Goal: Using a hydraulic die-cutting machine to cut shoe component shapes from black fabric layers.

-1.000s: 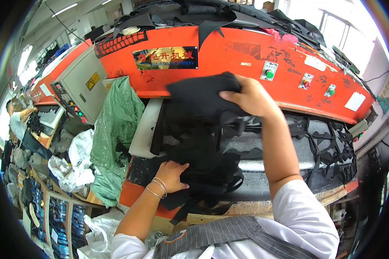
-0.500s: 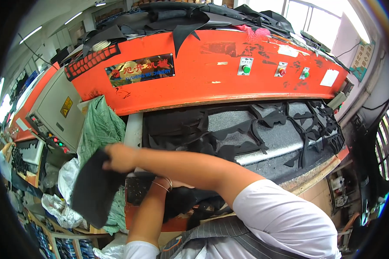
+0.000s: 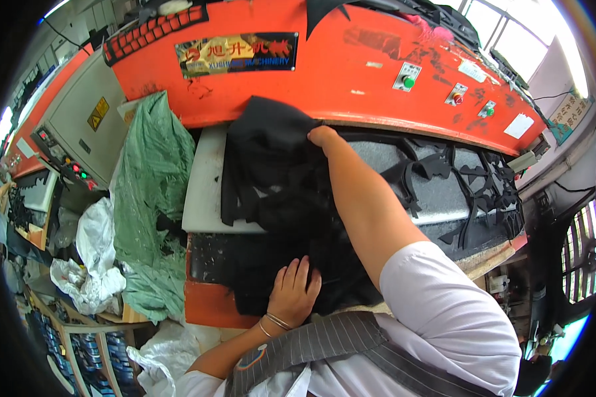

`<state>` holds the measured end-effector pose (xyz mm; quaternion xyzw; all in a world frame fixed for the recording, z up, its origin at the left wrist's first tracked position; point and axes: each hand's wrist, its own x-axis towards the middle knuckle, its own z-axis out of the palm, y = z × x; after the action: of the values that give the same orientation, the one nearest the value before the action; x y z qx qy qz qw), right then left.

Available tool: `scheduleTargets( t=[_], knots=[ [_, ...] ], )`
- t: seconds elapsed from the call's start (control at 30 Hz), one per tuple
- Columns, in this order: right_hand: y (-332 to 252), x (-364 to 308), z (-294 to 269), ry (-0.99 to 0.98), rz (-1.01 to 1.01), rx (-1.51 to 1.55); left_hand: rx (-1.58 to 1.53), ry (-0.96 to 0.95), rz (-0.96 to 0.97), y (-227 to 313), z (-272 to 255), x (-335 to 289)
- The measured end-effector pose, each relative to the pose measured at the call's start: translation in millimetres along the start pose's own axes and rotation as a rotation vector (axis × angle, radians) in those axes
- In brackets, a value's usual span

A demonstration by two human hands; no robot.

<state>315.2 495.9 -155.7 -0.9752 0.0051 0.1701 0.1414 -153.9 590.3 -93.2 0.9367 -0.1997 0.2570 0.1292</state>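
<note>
My right hand reaches far forward, its fingers closed on the upper edge of a black sheet of material. The sheet is raised against the lower edge of the orange press beam. Close to my body, my left hand lies flat with fingers stretched on a dark pile of black material at the front of the press bed. Where sheet and pile meet is hard to make out, black on black. To the right, cut black offcuts lie over the pale cutting board.
The orange press beam spans the back, with green and red buttons. At the left stand a grey control box, a green woven sack and white plastic bags. A wooden rack is at the lower left.
My right hand has swung from the left side to the back of the bed, carrying a black sheet. My left hand has drawn nearer my body. The head view has shifted.
</note>
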Motion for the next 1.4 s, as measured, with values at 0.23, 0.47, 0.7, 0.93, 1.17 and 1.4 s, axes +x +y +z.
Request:
scheduleTargets(
  t=[0.23,0.47,0.7,0.93,1.17,1.4],
  knots=[
    [-64,-98,-19,-0.203,-0.072,0.131,-0.370,-0.444,-0.468,-25,-22,6],
    [-67,-113,-1,-0.134,0.023,0.374,-0.220,-0.781,-0.555,-107,-8,46],
    [-50,-92,12,-0.217,0.251,0.899,-0.293,-0.941,-0.736,-104,9,30],
    [-90,-126,4,0.059,-0.249,0.725,-0.247,-0.995,-0.576,-107,19,46],
    [-151,-372,14,0.066,-1.742,0.223,-0.429,-0.667,-0.680,-132,76,-23],
    [-87,-416,24,-0.084,-1.896,0.148,-0.165,-0.658,-0.762,-7,48,27]
  ],
)
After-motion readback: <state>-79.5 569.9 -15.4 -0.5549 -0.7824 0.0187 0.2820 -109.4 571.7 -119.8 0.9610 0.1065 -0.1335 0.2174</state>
